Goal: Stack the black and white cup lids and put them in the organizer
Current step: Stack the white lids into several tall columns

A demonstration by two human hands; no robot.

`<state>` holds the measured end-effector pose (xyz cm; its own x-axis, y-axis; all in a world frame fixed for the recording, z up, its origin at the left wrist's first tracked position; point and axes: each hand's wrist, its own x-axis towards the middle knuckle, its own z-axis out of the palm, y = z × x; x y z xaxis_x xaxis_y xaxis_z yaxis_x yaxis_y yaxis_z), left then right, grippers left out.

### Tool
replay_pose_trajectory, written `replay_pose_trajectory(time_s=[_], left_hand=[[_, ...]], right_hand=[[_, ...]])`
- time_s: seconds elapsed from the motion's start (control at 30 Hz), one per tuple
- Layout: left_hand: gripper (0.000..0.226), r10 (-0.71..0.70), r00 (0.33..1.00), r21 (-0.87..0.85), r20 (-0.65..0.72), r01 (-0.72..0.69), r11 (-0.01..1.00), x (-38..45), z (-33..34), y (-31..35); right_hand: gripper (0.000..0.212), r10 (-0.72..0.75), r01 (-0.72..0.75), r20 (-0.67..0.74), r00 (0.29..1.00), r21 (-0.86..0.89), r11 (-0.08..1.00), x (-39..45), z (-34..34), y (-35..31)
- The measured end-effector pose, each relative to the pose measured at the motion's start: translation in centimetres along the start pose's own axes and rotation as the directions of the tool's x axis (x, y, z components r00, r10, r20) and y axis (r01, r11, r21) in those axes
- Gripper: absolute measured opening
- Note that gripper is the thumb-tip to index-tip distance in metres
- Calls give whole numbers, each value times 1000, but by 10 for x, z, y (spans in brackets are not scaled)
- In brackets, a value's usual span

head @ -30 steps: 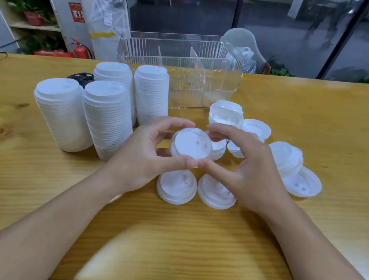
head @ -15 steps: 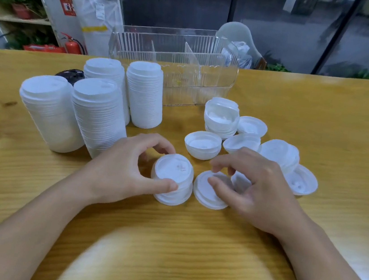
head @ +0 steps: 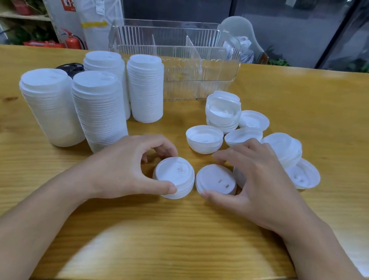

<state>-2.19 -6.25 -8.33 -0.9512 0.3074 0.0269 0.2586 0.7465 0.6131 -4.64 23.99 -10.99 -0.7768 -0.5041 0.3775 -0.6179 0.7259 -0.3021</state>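
Observation:
My left hand (head: 126, 167) grips a short stack of white lids (head: 174, 177) that sits on the wooden table (head: 166, 231), thumb in front and fingers curled behind. My right hand (head: 260, 182) curls round a single white lid (head: 216, 181) lying flat just right of that stack, thumb at its near edge, fingers at its far side. Several tall stacks of white lids (head: 98, 107) stand at the left. A black lid (head: 69, 69) peeks out behind them. The clear organizer (head: 175, 56) stands at the back of the table.
Loose white lids (head: 203, 139), some upside down, and small piles (head: 223, 112) lie between my right hand and the organizer. More lids (head: 303, 176) lie right of my right hand. A clear chair back (head: 240, 29) stands behind the table.
The lid I held up in both hands has come down onto the lid on the table, making a short stack. My right hand has let go and moved onto the neighbouring lid.

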Motion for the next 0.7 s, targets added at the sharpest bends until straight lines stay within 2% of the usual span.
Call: replay_pose_trajectory(time_s=[0.13, 0.37, 0.53, 0.7], left_hand=[[49, 20, 1000, 3, -5, -20, 1000, 0, 0, 2], [52, 35, 999, 19, 25, -36, 999, 0, 3, 2], [50, 36, 999, 30, -21, -36, 999, 4, 7, -3], [57, 90, 994, 14, -64, -89, 996, 10, 20, -7]], right_hand=[[74, -1, 1, 28, 1000, -3, 1000, 0, -2, -1], [60, 39, -37, -43, 998, 43, 998, 1, 1, 6], [39, 80, -63, -89, 993, 180, 982, 3, 0, 4], [41, 33, -13, -66, 997, 278, 961, 0, 1, 0]])
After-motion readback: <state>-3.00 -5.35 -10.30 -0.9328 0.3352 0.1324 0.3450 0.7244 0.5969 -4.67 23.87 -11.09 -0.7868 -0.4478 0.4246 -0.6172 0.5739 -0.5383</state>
